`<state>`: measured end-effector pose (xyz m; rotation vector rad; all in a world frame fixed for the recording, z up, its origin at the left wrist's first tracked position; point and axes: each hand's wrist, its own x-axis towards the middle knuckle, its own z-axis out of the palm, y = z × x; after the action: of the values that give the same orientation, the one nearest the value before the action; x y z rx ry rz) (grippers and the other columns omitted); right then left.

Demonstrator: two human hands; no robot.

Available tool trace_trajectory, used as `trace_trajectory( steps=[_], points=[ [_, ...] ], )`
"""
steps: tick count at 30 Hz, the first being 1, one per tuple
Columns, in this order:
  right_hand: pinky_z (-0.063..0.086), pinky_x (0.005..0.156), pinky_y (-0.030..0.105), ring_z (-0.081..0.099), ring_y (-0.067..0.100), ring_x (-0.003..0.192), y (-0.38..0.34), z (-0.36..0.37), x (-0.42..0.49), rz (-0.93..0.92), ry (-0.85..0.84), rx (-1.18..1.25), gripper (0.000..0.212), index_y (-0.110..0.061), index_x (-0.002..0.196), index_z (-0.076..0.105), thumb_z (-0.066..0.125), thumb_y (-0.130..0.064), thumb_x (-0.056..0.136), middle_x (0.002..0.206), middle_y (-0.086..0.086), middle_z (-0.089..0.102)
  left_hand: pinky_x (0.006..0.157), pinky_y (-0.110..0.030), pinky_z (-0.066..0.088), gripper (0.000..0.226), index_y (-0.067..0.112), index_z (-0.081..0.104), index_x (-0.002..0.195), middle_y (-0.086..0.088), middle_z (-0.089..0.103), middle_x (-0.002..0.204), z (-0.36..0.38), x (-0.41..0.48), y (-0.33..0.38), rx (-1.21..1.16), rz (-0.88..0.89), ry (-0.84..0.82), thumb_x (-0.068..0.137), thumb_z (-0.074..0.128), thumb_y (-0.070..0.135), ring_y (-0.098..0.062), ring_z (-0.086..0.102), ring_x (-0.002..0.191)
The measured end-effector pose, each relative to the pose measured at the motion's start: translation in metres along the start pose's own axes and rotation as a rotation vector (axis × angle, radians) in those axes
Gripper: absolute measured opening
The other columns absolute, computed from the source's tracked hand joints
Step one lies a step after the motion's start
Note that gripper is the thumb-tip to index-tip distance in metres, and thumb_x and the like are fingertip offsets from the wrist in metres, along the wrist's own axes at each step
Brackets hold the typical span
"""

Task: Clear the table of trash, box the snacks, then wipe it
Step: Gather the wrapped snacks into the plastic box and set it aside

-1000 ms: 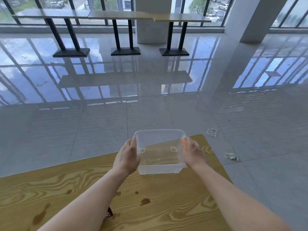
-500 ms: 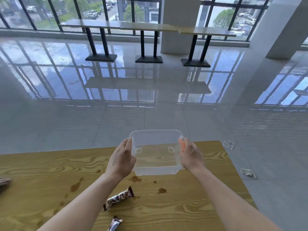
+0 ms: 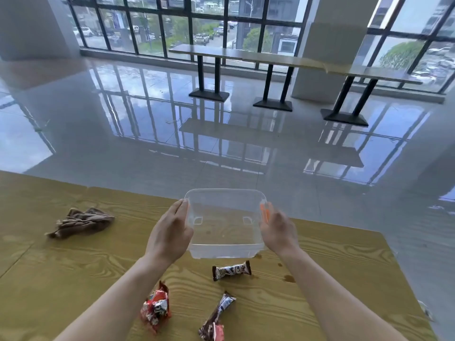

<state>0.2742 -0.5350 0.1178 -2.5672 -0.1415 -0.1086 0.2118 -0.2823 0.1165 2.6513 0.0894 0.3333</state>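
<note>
Floor (image 3: 147, 143) of glossy grey tile fills the upper half of the view and mirrors the tall black-framed windows (image 3: 187, 25) along the far wall. Wooden table (image 3: 73, 279), yellow-brown with a strong grain, spans the lower half. Long narrow tables (image 3: 246, 54) on black pedestals stand against the glass. Clear plastic box (image 3: 226, 232), lidless and with nothing inside, sits over the table's far middle, carried between two bare hands; whether its base touches the wood cannot be told. Left hand (image 3: 170, 233) lies flat on the box's left wall, fingers nearly straight and pointing away. Right hand (image 3: 279, 232) presses the right wall the same way, beside an orange latch (image 3: 264, 212). Crumpled brown cloth (image 3: 81, 221) lies well to the left. Dark-wrapped snack bar (image 3: 232, 270) lies just nearer than the box. Second snack bar (image 3: 216, 316) lies nearer still, by the bottom edge. Crumpled red wrapper (image 3: 156, 307) sits under the left forearm. Small brown stains (image 3: 289, 278) mark the wood by the right wrist.
</note>
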Motion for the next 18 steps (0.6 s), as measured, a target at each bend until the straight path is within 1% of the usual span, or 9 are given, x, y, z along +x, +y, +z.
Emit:
trace_trajectory(
  steps=[2,6,9,11,13,15,18],
  points=[
    [0.053,0.071,0.045,0.06,0.028,0.081,-0.028,0.013,-0.004,-0.038,0.005,0.0,0.02,-0.011,0.117,0.052,0.053,-0.017,0.098,0.093,0.005,0.061,0.079,-0.037,0.048,0.059,0.009,0.047,0.132,-0.005,0.053,0.138,-0.021,-0.01,-0.023,-0.001,-0.024,0.028,0.075,0.056,-0.002,-0.031,0.056,0.117],
    [0.051,0.075,0.041,0.062,0.031,0.094,-0.086,0.042,-0.012,-0.077,-0.011,0.016,0.025,-0.014,0.121,0.052,0.053,-0.023,0.097,0.105,0.006,0.064,0.092,-0.04,0.046,0.065,0.007,0.043,0.14,-0.007,0.047,0.147,-0.061,-0.028,-0.072,0.016,-0.089,0.043,0.077,0.057,0.0,-0.031,0.05,0.127],
    [0.046,0.072,0.037,0.061,0.031,0.097,-0.126,0.067,-0.018,-0.109,-0.033,0.011,0.027,-0.015,0.123,0.053,0.056,-0.021,0.096,0.108,0.007,0.064,0.092,-0.04,0.046,0.061,0.007,0.046,0.138,-0.009,0.049,0.145,-0.088,-0.039,-0.108,0.032,-0.113,0.051,0.078,0.057,0.002,-0.031,0.051,0.126],
    [0.042,0.07,0.035,0.061,0.03,0.096,-0.149,0.084,-0.021,-0.112,-0.047,0.009,0.028,-0.015,0.124,0.053,0.056,-0.022,0.096,0.108,0.006,0.064,0.095,-0.041,0.045,0.062,0.007,0.045,0.14,-0.007,0.048,0.147,-0.102,-0.047,-0.132,0.035,-0.138,0.053,0.08,0.058,0.004,-0.029,0.048,0.129],
    [0.043,0.071,0.035,0.062,0.03,0.097,-0.17,0.101,-0.024,-0.106,-0.06,0.021,0.026,-0.016,0.121,0.054,0.053,-0.025,0.097,0.107,0.005,0.064,0.099,-0.04,0.043,0.062,0.008,0.044,0.141,-0.006,0.046,0.148,-0.114,-0.054,-0.156,0.029,-0.158,0.052,0.08,0.057,0.004,-0.026,0.045,0.133],
    [0.043,0.073,0.035,0.062,0.031,0.1,-0.188,0.119,-0.028,-0.105,-0.086,0.019,0.028,-0.016,0.123,0.054,0.054,-0.026,0.097,0.109,0.006,0.064,0.103,-0.039,0.042,0.061,0.006,0.044,0.141,-0.008,0.045,0.148,-0.122,-0.062,-0.179,0.029,-0.172,0.041,0.08,0.055,0.003,-0.024,0.043,0.135],
    [0.043,0.072,0.035,0.062,0.032,0.101,-0.211,0.145,-0.037,-0.109,-0.13,0.003,0.031,-0.014,0.125,0.053,0.056,-0.023,0.096,0.114,0.008,0.064,0.098,-0.04,0.045,0.059,0.005,0.045,0.139,-0.007,0.046,0.148,-0.131,-0.076,-0.209,0.04,-0.204,0.024,0.081,0.054,0.004,-0.025,0.046,0.132]
  ],
)
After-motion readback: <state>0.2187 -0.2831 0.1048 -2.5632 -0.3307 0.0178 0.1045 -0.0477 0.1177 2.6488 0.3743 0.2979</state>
